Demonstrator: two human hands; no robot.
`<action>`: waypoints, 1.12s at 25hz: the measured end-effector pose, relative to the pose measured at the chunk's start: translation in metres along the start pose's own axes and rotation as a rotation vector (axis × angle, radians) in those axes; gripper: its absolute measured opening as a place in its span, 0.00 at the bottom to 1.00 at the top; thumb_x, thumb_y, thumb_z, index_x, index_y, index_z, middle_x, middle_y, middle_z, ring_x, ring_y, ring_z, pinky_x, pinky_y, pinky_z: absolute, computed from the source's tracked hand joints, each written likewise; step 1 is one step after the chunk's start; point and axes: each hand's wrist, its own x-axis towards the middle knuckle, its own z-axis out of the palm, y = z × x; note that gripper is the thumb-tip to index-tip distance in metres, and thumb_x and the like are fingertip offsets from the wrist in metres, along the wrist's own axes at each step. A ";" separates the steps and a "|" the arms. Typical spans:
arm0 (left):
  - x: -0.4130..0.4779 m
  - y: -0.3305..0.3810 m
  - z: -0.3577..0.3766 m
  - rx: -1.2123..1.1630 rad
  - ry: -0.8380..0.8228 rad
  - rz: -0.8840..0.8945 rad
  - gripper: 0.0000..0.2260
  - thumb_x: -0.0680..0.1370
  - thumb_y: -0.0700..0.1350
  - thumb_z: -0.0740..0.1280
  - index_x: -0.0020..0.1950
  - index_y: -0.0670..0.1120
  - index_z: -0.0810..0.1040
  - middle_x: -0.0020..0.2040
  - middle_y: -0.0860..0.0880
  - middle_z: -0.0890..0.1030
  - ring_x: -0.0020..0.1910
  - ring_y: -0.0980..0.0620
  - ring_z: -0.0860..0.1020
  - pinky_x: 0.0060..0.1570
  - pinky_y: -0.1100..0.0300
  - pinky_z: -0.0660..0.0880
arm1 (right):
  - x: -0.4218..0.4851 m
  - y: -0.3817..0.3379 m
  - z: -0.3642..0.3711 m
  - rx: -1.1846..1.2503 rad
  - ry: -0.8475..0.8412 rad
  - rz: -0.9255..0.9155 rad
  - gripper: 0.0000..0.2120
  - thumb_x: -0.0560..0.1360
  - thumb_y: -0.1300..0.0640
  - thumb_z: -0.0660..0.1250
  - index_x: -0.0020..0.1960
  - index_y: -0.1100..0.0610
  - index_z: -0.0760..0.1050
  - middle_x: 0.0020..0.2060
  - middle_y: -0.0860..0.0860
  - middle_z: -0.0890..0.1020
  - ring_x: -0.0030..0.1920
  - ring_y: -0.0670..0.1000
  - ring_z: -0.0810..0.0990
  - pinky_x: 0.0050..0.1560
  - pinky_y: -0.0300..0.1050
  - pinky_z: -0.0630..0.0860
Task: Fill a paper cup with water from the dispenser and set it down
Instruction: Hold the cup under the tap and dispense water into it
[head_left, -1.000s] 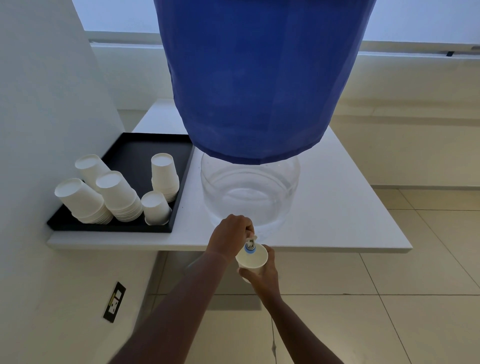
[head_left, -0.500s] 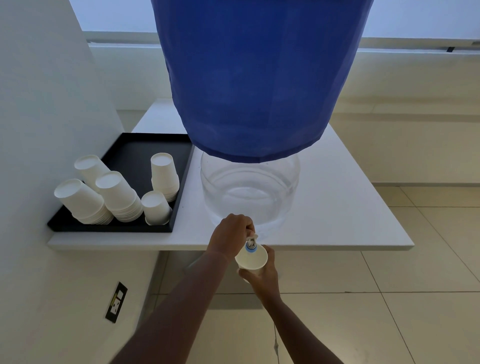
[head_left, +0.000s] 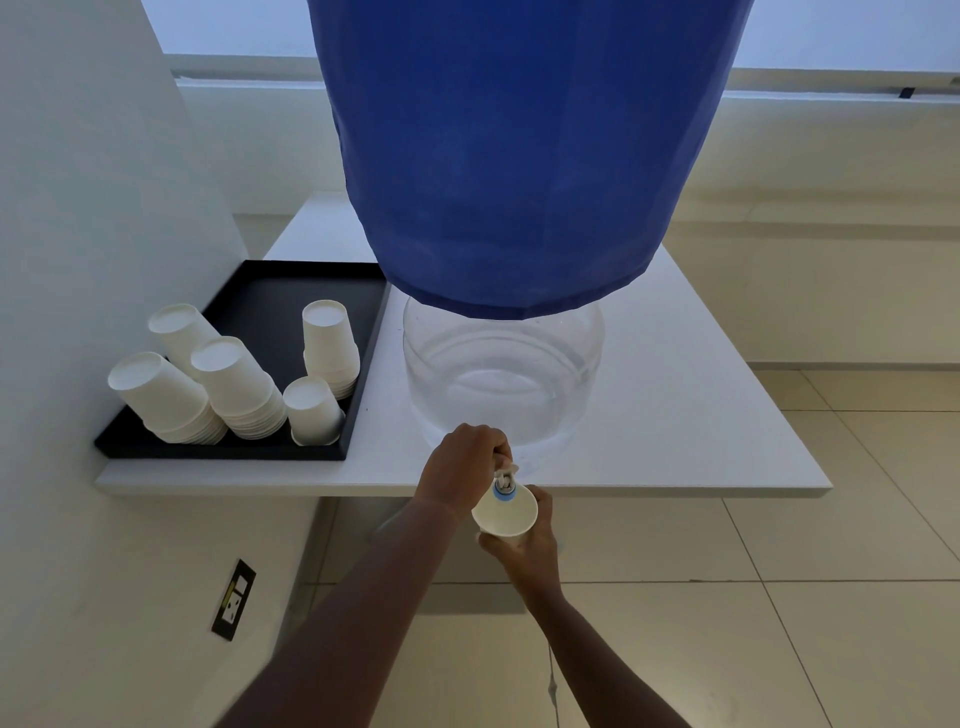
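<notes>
A water dispenser stands on the white counter: a clear base under a big bottle wrapped in blue cloth. Its small white and blue tap juts over the counter's front edge. My left hand is closed on the tap's lever. Just below the spout, my right hand holds a white paper cup upright from underneath. How much water is in the cup is hard to tell.
A black tray at the counter's left carries several stacks of upside-down white paper cups. A white wall closes the left side, with a socket plate low down. Tiled floor lies below the counter.
Both hands stay where they were, the left on the tap and the right holding the cup under it. Only the view shifts slightly.
</notes>
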 end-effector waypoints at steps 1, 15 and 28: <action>0.000 0.000 0.000 -0.001 -0.001 0.000 0.10 0.77 0.33 0.59 0.47 0.36 0.81 0.48 0.38 0.84 0.47 0.43 0.81 0.50 0.53 0.79 | 0.000 0.000 0.000 -0.005 -0.001 -0.006 0.25 0.55 0.59 0.70 0.46 0.44 0.64 0.48 0.55 0.76 0.44 0.47 0.75 0.41 0.37 0.73; 0.001 0.000 0.000 0.007 0.000 -0.003 0.09 0.76 0.32 0.60 0.46 0.36 0.81 0.47 0.38 0.84 0.46 0.42 0.81 0.49 0.52 0.79 | 0.000 0.005 0.002 -0.009 0.003 -0.012 0.29 0.55 0.57 0.71 0.52 0.50 0.63 0.49 0.56 0.76 0.46 0.49 0.76 0.42 0.35 0.72; 0.005 -0.002 -0.001 -0.031 -0.032 -0.015 0.07 0.75 0.32 0.63 0.45 0.36 0.81 0.46 0.38 0.85 0.46 0.42 0.81 0.47 0.55 0.77 | 0.002 0.013 0.002 -0.016 0.018 -0.043 0.28 0.55 0.57 0.72 0.50 0.45 0.63 0.47 0.51 0.75 0.45 0.47 0.76 0.40 0.27 0.73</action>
